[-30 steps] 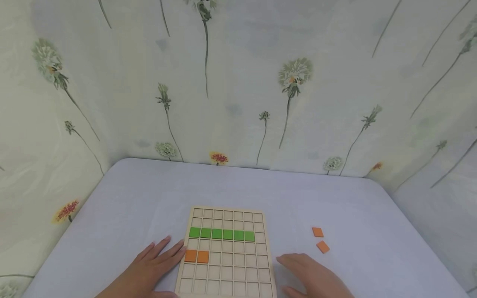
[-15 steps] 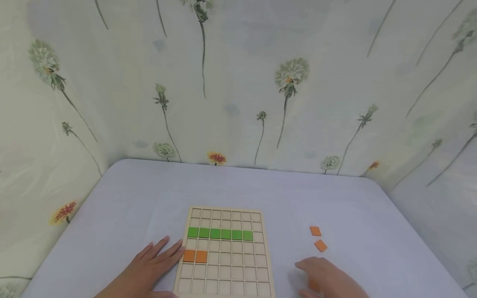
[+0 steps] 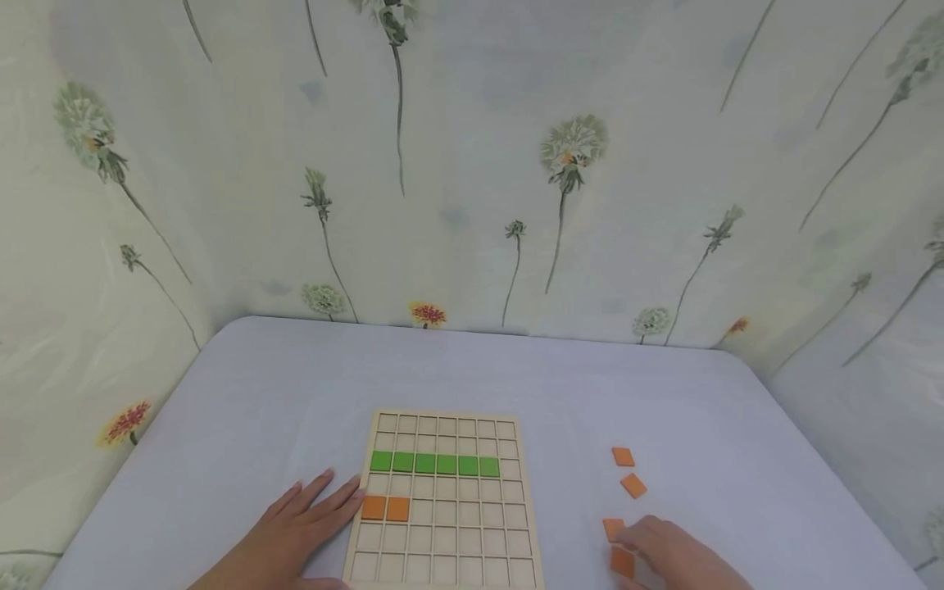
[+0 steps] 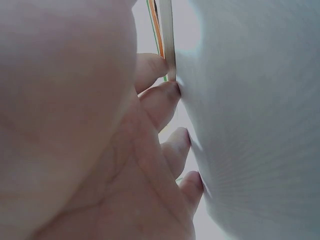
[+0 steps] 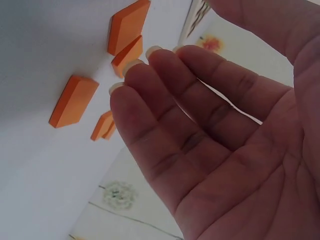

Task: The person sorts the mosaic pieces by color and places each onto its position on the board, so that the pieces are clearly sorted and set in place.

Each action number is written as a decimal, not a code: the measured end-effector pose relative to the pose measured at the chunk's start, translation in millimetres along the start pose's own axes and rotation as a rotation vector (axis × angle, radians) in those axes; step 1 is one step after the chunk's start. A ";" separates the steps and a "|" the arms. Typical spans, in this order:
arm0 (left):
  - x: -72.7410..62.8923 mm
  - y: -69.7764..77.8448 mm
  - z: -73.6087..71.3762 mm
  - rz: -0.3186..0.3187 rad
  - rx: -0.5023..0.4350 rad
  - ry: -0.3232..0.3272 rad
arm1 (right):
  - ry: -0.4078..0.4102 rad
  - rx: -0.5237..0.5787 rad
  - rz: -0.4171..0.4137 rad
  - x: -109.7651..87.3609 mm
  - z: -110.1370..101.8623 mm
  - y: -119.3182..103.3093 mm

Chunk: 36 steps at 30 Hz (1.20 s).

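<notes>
A pale wooden grid board (image 3: pixel 448 524) lies on the table. A row of several green tiles (image 3: pixel 446 464) fills part of one row, and two orange tiles (image 3: pixel 386 508) sit at the left of a lower row. My left hand (image 3: pixel 291 533) lies spread at the board's left side, fingertips touching its edge; the left wrist view shows its fingers (image 4: pixel 160 102) against the rim. Right of the board, my right hand (image 3: pixel 674 557) is over loose orange tiles (image 3: pixel 622 562). In the right wrist view its fingers (image 5: pixel 165 115) are extended with nothing held, close to the orange tiles (image 5: pixel 75 102).
Two more orange tiles (image 3: pixel 633 485) lie farther back on the right, apart from the hand. A pale cloth covers the table (image 3: pixel 472 369). Behind it stands a flower-printed backdrop (image 3: pixel 457 164).
My right hand has moved right, from beside the board to the loose orange tiles, and two nearer tiles now show. My left hand stays at the board's edge.
</notes>
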State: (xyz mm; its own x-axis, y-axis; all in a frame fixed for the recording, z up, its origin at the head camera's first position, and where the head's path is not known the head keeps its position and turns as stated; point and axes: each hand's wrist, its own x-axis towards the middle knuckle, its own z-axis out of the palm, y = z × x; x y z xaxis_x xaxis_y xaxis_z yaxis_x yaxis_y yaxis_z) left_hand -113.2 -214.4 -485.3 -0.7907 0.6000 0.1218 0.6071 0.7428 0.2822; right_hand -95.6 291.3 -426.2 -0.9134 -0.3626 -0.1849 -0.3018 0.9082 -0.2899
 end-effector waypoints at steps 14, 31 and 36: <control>-0.5 -1.1 0.2 -0.002 -0.014 -0.001 | -0.058 0.014 0.269 7.7 9.2 -2.1; -5.2 -1.1 -0.3 0.001 -0.025 0.039 | -0.006 0.147 0.417 20.5 18.3 -2.2; -4.9 1.0 -1.8 -0.014 -0.079 0.023 | 0.016 0.200 0.443 19.0 21.6 3.9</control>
State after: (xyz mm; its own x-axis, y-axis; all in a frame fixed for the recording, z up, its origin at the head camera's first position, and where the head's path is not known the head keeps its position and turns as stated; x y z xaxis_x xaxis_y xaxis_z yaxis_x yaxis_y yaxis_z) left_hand -108.8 -217.2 -483.9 -0.8010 0.5823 0.1389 0.5888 0.7244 0.3585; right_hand -108.3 283.5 -451.2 -0.9467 0.0540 -0.3174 0.1736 0.9160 -0.3618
